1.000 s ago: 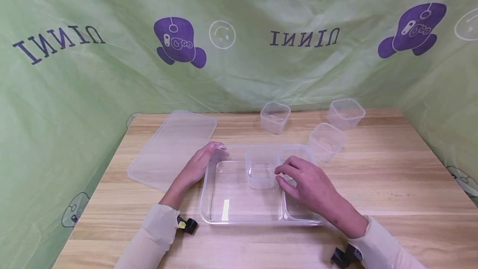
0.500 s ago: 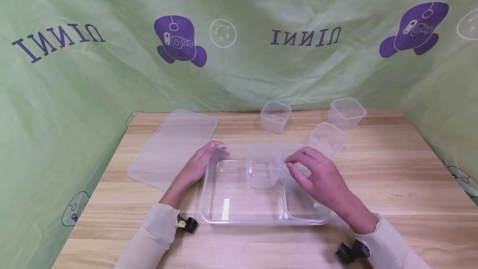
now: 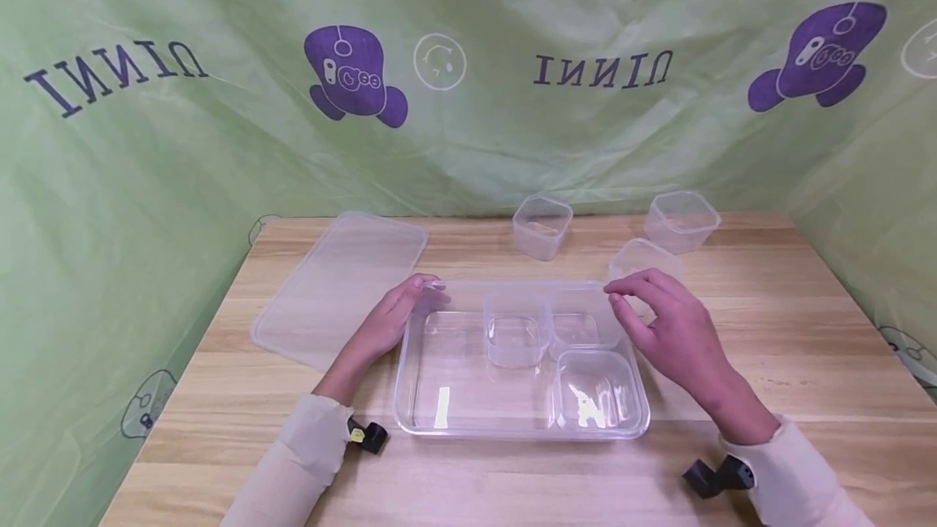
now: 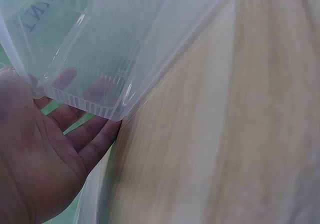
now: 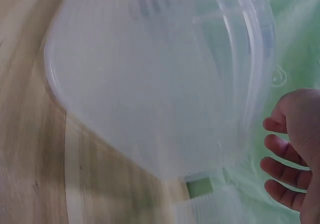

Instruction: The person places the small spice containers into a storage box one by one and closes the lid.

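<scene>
The large clear container (image 3: 483,413) sits on the table (image 3: 498,482), three small tubs (image 3: 516,354) inside. The left hand (image 3: 388,322) cups its far-left corner, fingers curved round the outside; the right hand (image 3: 677,332), holding nothing, hovers beside the far-right corner, fingers loosely bent.

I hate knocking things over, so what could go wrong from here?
The right hand overlaps the nearest loose tub in the head view; it might bump it.
The leftmost tub in the box has open space on its left, so it could slide if the box tips.
The lid lies close beside the left hand, which may nudge it.
</scene>
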`<state>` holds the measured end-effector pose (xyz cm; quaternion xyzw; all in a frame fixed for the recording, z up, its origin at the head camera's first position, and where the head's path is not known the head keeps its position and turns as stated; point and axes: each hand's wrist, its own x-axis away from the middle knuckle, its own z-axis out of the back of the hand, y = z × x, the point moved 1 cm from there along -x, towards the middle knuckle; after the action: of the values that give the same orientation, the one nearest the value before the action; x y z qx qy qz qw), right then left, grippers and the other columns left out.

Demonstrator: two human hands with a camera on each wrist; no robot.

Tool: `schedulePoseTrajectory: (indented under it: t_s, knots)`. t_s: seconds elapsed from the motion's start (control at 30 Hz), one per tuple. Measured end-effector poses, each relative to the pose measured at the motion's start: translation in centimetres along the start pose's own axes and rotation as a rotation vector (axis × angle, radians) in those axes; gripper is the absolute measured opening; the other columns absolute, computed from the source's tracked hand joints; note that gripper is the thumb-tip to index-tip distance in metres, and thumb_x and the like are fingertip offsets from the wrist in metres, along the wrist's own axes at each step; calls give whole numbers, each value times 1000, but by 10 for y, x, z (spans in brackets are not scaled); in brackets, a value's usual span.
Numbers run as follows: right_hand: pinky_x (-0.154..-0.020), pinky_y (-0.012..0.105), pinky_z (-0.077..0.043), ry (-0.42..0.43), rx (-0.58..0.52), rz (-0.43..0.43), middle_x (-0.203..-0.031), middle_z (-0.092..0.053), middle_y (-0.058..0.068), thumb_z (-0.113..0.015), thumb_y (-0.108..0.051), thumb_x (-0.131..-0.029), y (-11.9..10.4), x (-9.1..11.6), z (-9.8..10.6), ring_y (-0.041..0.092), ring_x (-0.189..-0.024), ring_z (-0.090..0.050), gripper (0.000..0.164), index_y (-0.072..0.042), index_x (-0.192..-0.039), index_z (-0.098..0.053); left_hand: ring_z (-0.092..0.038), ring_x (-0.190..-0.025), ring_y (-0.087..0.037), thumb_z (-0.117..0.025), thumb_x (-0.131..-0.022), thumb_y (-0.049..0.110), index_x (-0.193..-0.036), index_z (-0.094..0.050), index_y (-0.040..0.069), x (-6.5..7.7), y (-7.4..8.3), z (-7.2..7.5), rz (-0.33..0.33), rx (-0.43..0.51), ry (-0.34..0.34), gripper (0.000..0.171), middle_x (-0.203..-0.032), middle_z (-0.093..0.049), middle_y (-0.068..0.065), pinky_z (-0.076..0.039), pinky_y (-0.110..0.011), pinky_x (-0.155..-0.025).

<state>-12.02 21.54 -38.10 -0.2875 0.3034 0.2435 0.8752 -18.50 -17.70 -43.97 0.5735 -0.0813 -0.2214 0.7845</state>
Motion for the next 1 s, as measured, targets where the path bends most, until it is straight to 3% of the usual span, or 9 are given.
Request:
schedulePoseTrajectory:
  t_s: [0.2, 0.43, 0.7, 1.0]
  knots:
    - [-75, 35, -45, 38, 72, -51, -92, -72, 2, -76, -1, -86, 13, 0, 9, 25, -89, -65, 19, -8, -103, -78, -64, -120, -37, -21, -116, 27, -135, -54, -2, 0, 1, 0, -1, -3, -2, 48, -121, -70, -22, -41, -55, -110]
    - [-69, 42, -42, 32, 135, -129, -92, -70, 9, -77, -2, -86, 28, 3, 16, 31, -87, -61, 21, -7, -106, -77, -64, -119, -37, -21, -116, 27, -135, -55, -2, -1, 0, 0, -2, 5, -2, 49, -120, -70, -22, -40, -55, -110]
    - [-65, 43, -42, 19, 160, -207, -97, -71, 10, -77, -5, -88, 43, 7, 22, 30, -86, -58, 20, -9, -107, -77, -65, -118, -37, -22, -116, 26, -136, -55, -3, 0, 0, -1, -3, 1, 7, 48, -119, -70, -23, -39, -55, -111]
    - [-62, 45, -48, -114, 183, -286, -93, -71, 11, -73, -14, -95, 54, 11, 27, 28, -77, -65, 16, -10, -111, -75, -65, -118, -38, -22, -116, 25, -136, -55, -3, 0, 1, 0, -9, -1, 9, 48, -119, -71, -23, -39, -55, -111]
